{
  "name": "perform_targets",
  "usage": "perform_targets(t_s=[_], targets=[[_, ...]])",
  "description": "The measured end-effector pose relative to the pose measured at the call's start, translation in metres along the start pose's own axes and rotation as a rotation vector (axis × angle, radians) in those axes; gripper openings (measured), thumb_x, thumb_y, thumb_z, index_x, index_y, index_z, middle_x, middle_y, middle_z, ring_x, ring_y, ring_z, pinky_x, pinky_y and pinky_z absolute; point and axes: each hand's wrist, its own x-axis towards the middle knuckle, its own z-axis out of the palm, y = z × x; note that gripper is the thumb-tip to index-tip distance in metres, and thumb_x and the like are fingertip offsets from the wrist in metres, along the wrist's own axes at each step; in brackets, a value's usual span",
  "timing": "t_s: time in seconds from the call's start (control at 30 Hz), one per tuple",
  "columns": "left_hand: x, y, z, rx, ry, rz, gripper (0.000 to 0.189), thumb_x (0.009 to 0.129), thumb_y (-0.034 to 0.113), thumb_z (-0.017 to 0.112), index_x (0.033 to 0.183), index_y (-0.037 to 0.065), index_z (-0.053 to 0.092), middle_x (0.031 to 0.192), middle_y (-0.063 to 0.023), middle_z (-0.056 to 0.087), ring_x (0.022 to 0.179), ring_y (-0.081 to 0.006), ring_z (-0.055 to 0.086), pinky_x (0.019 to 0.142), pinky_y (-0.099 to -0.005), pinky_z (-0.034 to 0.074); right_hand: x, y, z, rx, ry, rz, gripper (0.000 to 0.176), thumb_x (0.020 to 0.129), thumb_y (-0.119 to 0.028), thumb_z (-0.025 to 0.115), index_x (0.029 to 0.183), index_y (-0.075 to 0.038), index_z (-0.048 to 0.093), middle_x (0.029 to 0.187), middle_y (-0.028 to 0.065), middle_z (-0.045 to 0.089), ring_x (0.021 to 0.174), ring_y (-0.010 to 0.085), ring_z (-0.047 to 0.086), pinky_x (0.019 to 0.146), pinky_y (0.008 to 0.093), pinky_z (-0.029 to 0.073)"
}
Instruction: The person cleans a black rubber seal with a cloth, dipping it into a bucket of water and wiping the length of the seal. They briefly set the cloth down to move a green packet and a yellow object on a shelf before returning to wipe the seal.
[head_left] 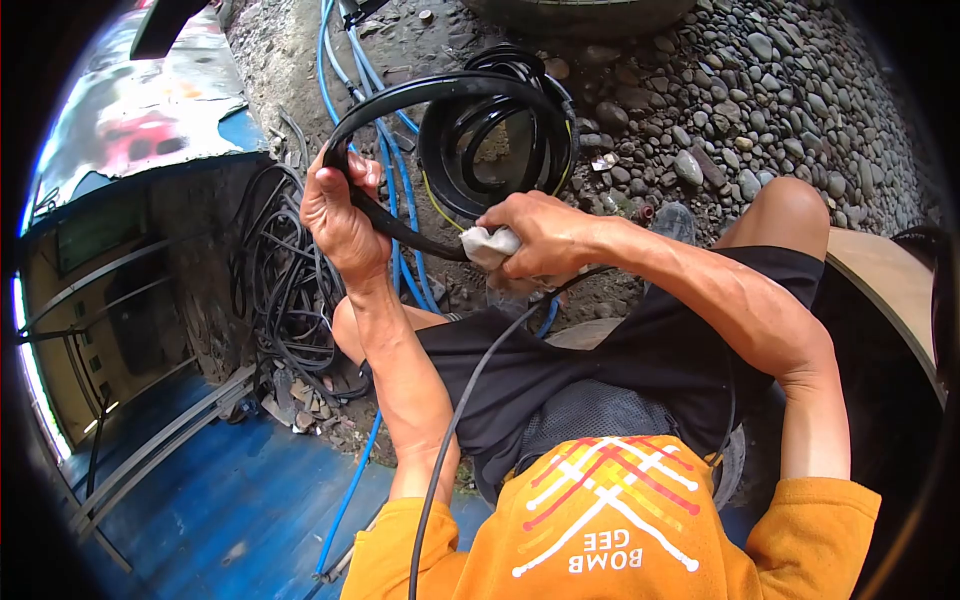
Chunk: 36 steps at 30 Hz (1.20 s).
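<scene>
A thick black cable (455, 88) arches up and over between my two hands. My left hand (347, 205) is closed around one part of it, thumb raised, with the cable passing behind the palm. Over at the cable's lower stretch, my right hand (545, 235) pinches a whitish cloth (489, 246) wrapped against the cable. Just beyond my hands lies a loose coil of black cable (430, 150) on the ground, and a thin yellow-green wire (437, 203) runs beside it towards the cloth.
Blue hoses (405, 190) run along the dirt behind my left hand. A tangle of dark cables (285, 270) lies to the left, near a blue metal surface (240, 490). Grey pebbles (770, 90) cover the ground at upper right. A thin black cord (470, 385) crosses my lap.
</scene>
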Motion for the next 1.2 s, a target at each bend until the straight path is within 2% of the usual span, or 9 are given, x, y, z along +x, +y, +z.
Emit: perform_targets(t_s=[0.17, 0.27, 0.37, 0.6, 0.7, 0.8, 0.97, 1.1, 1.2], targets=[[-0.004, -0.007, -0.004, 0.048, 0.051, -0.018, 0.049, 0.095, 0.037, 0.066, 0.119, -0.005, 0.065, 0.083, -0.0046, 0.061, 0.070, -0.0128, 0.055, 0.065, -0.0253, 0.045, 0.003, -0.010, -0.037, 0.128, 0.463, -0.121, 0.085, 0.070, -0.017, 0.080, 0.146, -0.001, 0.044, 0.115, 0.0199, 0.067, 0.100, 0.0254, 0.068, 0.088, 0.0350, 0.056], [-0.008, -0.008, 0.001, 0.170, -0.019, -0.053, 0.047, 0.096, 0.037, 0.064, 0.117, -0.004, 0.066, 0.085, -0.0045, 0.063, 0.072, -0.0117, 0.054, 0.067, -0.0267, 0.045, -0.004, -0.026, -0.069, 0.292, 0.599, 0.013, 0.069, 0.072, -0.033, 0.087, 0.121, 0.006, 0.059, 0.101, 0.0199, 0.070, 0.087, 0.0232, 0.072, 0.076, 0.0368, 0.059], [-0.009, -0.010, 0.010, 0.344, -0.063, -0.071, 0.044, 0.098, 0.035, 0.062, 0.117, -0.003, 0.068, 0.083, -0.0053, 0.066, 0.070, -0.0093, 0.054, 0.066, -0.0245, 0.045, 0.001, -0.009, -0.068, -0.102, 0.978, -0.255, 0.062, 0.075, -0.038, 0.088, 0.111, 0.004, 0.061, 0.099, 0.0182, 0.070, 0.087, 0.0211, 0.072, 0.075, 0.0375, 0.060], [-0.011, -0.015, 0.010, 0.306, -0.153, -0.361, 0.044, 0.102, 0.035, 0.057, 0.113, -0.005, 0.069, 0.079, -0.0088, 0.070, 0.063, -0.0072, 0.053, 0.060, -0.0232, 0.046, -0.006, 0.012, -0.099, -0.139, 0.989, -0.131, 0.070, 0.071, -0.023, 0.078, 0.130, 0.004, 0.053, 0.113, 0.0261, 0.067, 0.106, 0.0371, 0.068, 0.095, 0.0418, 0.053], [-0.010, -0.014, 0.014, 0.103, -0.218, -0.517, 0.048, 0.102, 0.037, 0.056, 0.115, -0.007, 0.067, 0.081, -0.0107, 0.071, 0.060, -0.0070, 0.051, 0.056, -0.0225, 0.045, -0.001, 0.018, -0.100, -0.094, 0.748, -0.034, 0.085, 0.075, -0.019, 0.076, 0.150, -0.002, 0.039, 0.129, 0.0228, 0.062, 0.116, 0.0307, 0.062, 0.103, 0.0359, 0.045], [-0.010, -0.011, 0.019, -0.036, -0.303, -0.639, 0.049, 0.101, 0.038, 0.057, 0.117, -0.008, 0.065, 0.081, -0.0112, 0.070, 0.058, -0.0067, 0.049, 0.053, -0.0217, 0.043, 0.009, 0.031, -0.098, -0.105, 0.858, -0.075, 0.088, 0.074, -0.020, 0.077, 0.151, -0.002, 0.038, 0.131, 0.0222, 0.061, 0.117, 0.0294, 0.061, 0.105, 0.0351, 0.044], [-0.021, -0.017, 0.039, -0.190, -0.489, -0.769, 0.053, 0.100, 0.040, 0.058, 0.117, -0.009, 0.064, 0.082, -0.0118, 0.071, 0.056, -0.0054, 0.049, 0.051, -0.0198, 0.041, 0.007, 0.032, -0.120, 0.294, 0.698, -0.100, 0.068, 0.078, -0.020, 0.081, 0.137, 0.000, 0.054, 0.114, 0.0122, 0.068, 0.101, 0.0168, 0.064, 0.089, 0.0304, 0.052], [-0.019, -0.020, 0.040, -0.283, -0.528, -0.824, 0.048, 0.100, 0.037, 0.059, 0.117, -0.008, 0.065, 0.084, -0.0123, 0.072, 0.057, -0.0048, 0.051, 0.052, -0.0197, 0.043, 0.014, 0.047, -0.131, 0.217, 0.838, 0.018, 0.031, 0.082, -0.010, 0.075, 0.112, -0.003, 0.071, 0.091, 0.0034, 0.070, 0.083, 0.0115, 0.063, 0.076, 0.0287, 0.052], [-0.019, -0.018, 0.048, 0.001, -0.504, -0.844, 0.037, 0.103, 0.026, 0.058, 0.119, -0.007, 0.065, 0.085, -0.0107, 0.073, 0.059, -0.0040, 0.053, 0.053, -0.0191, 0.045, 0.008, 0.043, -0.133, 0.215, 0.972, 0.118, 0.026, 0.082, -0.007, 0.069, 0.106, -0.001, 0.073, 0.087, 0.0048, 0.071, 0.078, 0.0117, 0.063, 0.072, 0.0292, 0.052]])
